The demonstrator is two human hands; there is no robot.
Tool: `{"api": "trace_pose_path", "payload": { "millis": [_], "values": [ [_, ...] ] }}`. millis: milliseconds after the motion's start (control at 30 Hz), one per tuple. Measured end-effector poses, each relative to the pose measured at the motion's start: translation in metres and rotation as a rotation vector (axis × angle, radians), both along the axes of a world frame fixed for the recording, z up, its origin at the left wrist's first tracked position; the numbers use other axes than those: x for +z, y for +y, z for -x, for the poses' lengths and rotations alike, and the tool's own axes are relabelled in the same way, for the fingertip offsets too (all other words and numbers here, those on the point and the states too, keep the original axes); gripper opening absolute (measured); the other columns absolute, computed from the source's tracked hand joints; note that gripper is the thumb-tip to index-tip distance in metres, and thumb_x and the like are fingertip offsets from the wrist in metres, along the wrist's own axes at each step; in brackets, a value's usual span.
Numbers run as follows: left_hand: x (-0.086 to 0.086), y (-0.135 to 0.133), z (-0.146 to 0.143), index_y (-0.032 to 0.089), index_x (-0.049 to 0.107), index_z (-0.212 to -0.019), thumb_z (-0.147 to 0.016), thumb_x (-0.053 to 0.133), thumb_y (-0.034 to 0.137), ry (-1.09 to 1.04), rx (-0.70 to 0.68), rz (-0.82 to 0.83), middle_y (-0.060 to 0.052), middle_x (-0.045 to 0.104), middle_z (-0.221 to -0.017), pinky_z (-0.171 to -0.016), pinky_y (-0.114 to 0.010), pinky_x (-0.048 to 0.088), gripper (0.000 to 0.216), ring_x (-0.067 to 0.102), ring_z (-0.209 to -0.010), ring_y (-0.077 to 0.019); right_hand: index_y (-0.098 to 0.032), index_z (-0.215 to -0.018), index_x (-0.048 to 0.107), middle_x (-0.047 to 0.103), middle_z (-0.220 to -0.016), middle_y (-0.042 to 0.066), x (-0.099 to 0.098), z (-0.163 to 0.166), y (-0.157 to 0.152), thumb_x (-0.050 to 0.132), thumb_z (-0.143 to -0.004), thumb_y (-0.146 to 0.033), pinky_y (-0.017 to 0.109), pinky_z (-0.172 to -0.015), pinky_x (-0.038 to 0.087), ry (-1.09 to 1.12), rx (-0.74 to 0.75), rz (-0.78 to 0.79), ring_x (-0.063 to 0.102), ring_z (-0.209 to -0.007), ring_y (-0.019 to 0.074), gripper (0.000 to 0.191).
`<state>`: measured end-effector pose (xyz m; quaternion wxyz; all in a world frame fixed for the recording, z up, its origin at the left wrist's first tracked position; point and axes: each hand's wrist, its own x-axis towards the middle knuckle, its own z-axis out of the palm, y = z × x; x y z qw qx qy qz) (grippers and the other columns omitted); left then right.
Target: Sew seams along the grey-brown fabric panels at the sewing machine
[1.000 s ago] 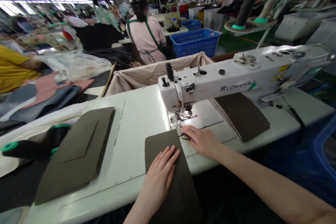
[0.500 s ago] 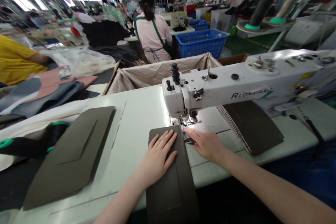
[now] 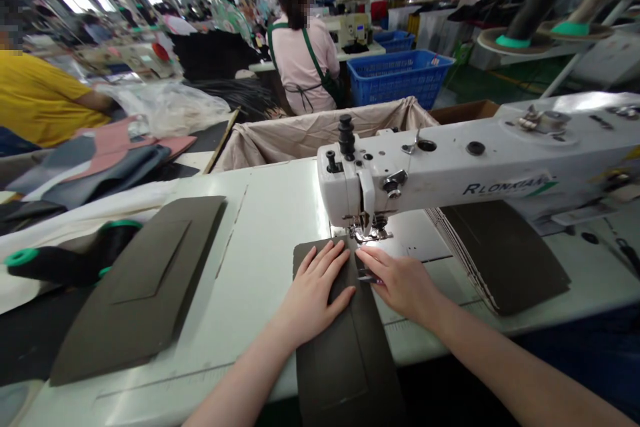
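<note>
A dark panel (image 3: 340, 340) is pressed flat by the left hand (image 3: 315, 293), fingers spread, its top edge at the presser foot (image 3: 370, 233). A small metal tool (image 3: 369, 275) appears pinched by the right hand (image 3: 403, 283). Most of the panel lies unfed; stacks (image 3: 140, 287) wait alongside.

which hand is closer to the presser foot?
Right. The right hand has fingertips just below the presser foot; the left hand lies flat on the dark panel, further left.

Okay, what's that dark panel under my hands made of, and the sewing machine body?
The dark olive-brown flat panel looks like stiff synthetic leather or coated fabric: matte, lying flat with crisp cut edges, though the exact material is unclear. The left hand presses on it, and the right hand rests at its edge. The white sewing machine body looks like glossy painted metal, reflecting the lights.
</note>
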<state>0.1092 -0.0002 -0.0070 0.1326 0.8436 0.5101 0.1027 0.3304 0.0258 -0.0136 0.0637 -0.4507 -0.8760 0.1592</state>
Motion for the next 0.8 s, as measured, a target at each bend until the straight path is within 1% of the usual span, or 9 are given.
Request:
{"api": "trace_pose_path", "payload": {
  "millis": [233,567,800],
  "values": [
    [-0.0011,0.0011,0.0002,0.025,0.030,-0.147,-0.093,0.045,0.043,0.064,0.000,0.007,-0.002,0.026,-0.156,-0.120,-0.045,0.014,0.059,0.020,-0.145,-0.0205,-0.026,-0.144,0.036,0.040,-0.149,0.004,-0.0017,0.0004,0.0003,0.046,-0.090,-0.025,0.036,-0.085,0.051,-0.005,0.003,0.008,0.062,-0.106,0.0239,0.055],
    [0.0001,0.0039,-0.0010,0.025,0.034,-0.144,-0.093,0.048,0.041,0.024,-0.007,-0.016,-0.004,0.031,-0.154,-0.119,-0.048,0.018,0.056,0.023,-0.144,-0.0230,-0.027,-0.145,0.035,0.041,-0.149,0.003,-0.0022,0.0018,0.0013,0.045,-0.091,-0.027,0.036,-0.082,0.051,-0.011,-0.006,-0.008,0.062,-0.105,0.0236,0.054],
    [-0.0024,0.0067,-0.0003,0.027,0.035,-0.144,-0.093,0.048,0.041,0.010,0.000,-0.024,-0.003,0.032,-0.154,-0.119,-0.048,0.018,0.054,0.024,-0.143,-0.0224,-0.028,-0.142,0.039,0.043,-0.147,0.001,-0.0024,0.0007,-0.0001,0.045,-0.091,-0.025,0.036,-0.082,0.051,0.003,-0.008,-0.028,0.061,-0.107,0.0228,0.052]
  ]
}}
